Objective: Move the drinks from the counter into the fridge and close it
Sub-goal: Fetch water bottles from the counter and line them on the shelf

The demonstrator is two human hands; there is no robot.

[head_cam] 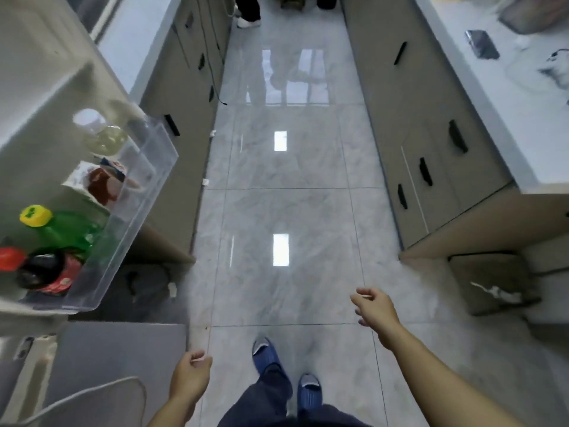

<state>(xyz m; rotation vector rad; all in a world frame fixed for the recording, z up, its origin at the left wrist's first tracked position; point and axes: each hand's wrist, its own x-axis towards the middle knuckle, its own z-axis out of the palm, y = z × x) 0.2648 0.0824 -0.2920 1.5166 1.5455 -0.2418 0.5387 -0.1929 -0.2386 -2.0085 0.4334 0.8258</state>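
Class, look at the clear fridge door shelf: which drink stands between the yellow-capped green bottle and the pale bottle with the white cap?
In the head view, a red-brown carton stands between the green bottle and the pale bottle, inside the clear door shelf.

Red-capped bottle cut by left edge; door bin blurred.

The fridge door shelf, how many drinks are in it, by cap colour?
Yellow cap, green bottle: 1
Red cap, dark bottle: 1
White cap, clear bottle: 1
Brown carton, no cap seen: 1
Total: 4
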